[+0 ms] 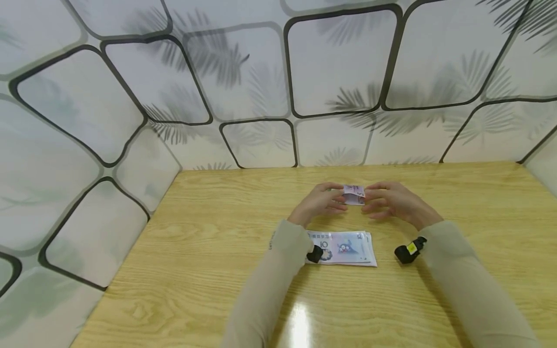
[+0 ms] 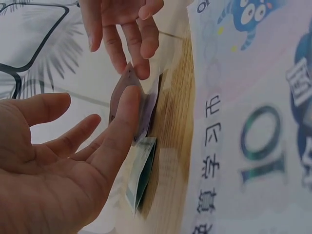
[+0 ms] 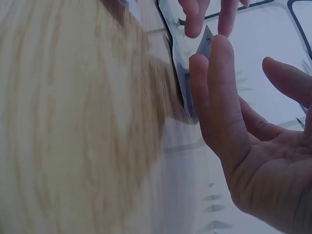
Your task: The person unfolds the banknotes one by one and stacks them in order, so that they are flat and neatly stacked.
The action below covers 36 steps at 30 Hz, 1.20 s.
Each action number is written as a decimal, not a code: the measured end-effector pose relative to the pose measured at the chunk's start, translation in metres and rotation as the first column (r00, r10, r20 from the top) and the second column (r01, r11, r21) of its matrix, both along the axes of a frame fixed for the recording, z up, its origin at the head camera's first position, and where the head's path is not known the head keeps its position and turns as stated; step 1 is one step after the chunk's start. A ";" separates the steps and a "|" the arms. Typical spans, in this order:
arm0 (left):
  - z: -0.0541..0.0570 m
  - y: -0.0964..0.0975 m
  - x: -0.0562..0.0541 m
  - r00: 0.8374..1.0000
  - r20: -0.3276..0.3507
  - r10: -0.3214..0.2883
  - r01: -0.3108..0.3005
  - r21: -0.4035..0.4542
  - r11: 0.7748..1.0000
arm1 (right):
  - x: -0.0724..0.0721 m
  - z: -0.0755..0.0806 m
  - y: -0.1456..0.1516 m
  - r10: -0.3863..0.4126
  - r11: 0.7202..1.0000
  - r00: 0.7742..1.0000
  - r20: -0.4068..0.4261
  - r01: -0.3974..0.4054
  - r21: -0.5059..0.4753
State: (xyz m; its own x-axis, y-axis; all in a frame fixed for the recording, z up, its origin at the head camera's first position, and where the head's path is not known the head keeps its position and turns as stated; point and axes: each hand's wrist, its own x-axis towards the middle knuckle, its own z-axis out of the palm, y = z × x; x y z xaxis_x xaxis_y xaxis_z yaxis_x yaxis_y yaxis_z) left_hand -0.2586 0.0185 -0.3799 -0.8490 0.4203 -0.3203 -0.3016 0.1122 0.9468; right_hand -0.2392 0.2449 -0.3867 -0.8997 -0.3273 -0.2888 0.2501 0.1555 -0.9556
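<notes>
A folded purple play banknote (image 1: 354, 191) lies at the far side of the table, its top flap lifted a little. My left hand (image 1: 321, 200) is at its left end, fingers extended and thumb apart in the left wrist view. At the right end my right hand (image 1: 393, 202) has its fingers loosely extended, fingertips right at the edge. A folded green note (image 2: 141, 173) stands next to the purple one in the left wrist view; in the head view it is hidden behind my left hand. Neither hand grips the notes.
Nearer me lies a small stack of flat 10 play notes (image 1: 345, 248), partly under my left sleeve. Black wrist cameras (image 1: 406, 252) hang below both cuffs. A patterned wall (image 1: 261, 142) borders the wooden table (image 1: 196, 270) at the back and left.
</notes>
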 end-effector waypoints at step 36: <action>0.001 -0.017 0.006 0.973 -0.224 -0.049 0.075 0.110 0.991 | 0.003 0.005 -0.003 -0.019 0.998 0.999 -0.031 0.017 -0.067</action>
